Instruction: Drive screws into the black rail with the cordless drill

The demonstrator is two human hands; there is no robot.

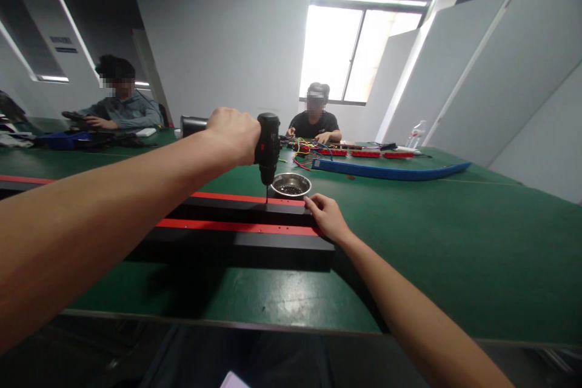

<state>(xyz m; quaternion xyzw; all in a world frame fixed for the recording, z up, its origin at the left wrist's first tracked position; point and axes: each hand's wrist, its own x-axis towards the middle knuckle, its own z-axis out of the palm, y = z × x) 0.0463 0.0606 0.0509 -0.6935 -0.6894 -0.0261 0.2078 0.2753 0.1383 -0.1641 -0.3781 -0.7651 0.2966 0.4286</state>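
Note:
My left hand (231, 133) is wrapped round a black electric screwdriver (269, 145) held upright, its bit touching the red strip on the far black rail (245, 203). My right hand (328, 216) rests with curled fingers on the right end of the rails, between the far rail and the near black rail (236, 239), which also has a red strip on top. A small steel bowl (291, 184) with dark screws sits just behind the rails.
The rails lie on a green table (454, 242). A person sits across the table with red parts, coloured wires and a long blue part (391, 171). Another person sits at the far left. A plastic bottle (416, 133) stands at the back right.

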